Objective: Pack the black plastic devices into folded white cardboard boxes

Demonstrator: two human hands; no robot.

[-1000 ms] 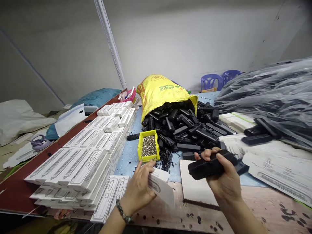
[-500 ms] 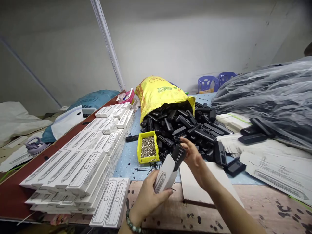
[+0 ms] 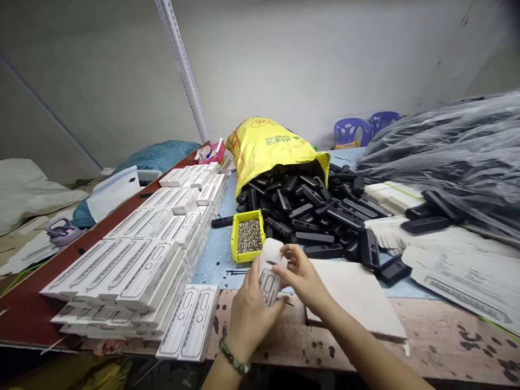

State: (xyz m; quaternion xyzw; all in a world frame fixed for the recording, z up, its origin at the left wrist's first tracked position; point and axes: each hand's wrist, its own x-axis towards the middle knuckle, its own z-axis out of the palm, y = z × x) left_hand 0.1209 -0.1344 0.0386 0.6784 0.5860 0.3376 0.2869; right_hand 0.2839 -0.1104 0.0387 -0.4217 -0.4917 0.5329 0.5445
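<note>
Plain grey wall (image 3: 325, 65) stands behind a bench (image 3: 430, 341) with a pale blue top and a spotted, wood-toned near edge. Both hands are engaged on one white carton (image 3: 268, 281). Left hand (image 3: 252, 314), wearing a beaded bracelet (image 3: 233, 357) at the wrist, is closed around the carton's lower part. Right hand (image 3: 303, 276) grips its upper end between thumb and fingers, beside a white flap (image 3: 272, 248). The carton is held tilted, raised over the near part of the bench; its contents cannot be seen.

Just beyond is a yellow bin (image 3: 246, 257) of small metallic pieces (image 3: 249, 235). A white slab (image 3: 361, 303) lies to the right, partly behind the right forearm. To the left, two printed cartons (image 3: 189, 322) lie side by side next to a large stack of similar cartons (image 3: 117, 260). Farther back, black plastic units (image 3: 312, 216) lie heaped at the mouth of a yellow sack (image 3: 280, 146). Printed flat sheets (image 3: 463, 281) occupy the right side, near dark goods under clear plastic (image 3: 447, 146). Two purple chairs (image 3: 351, 130) stand at the rear.
</note>
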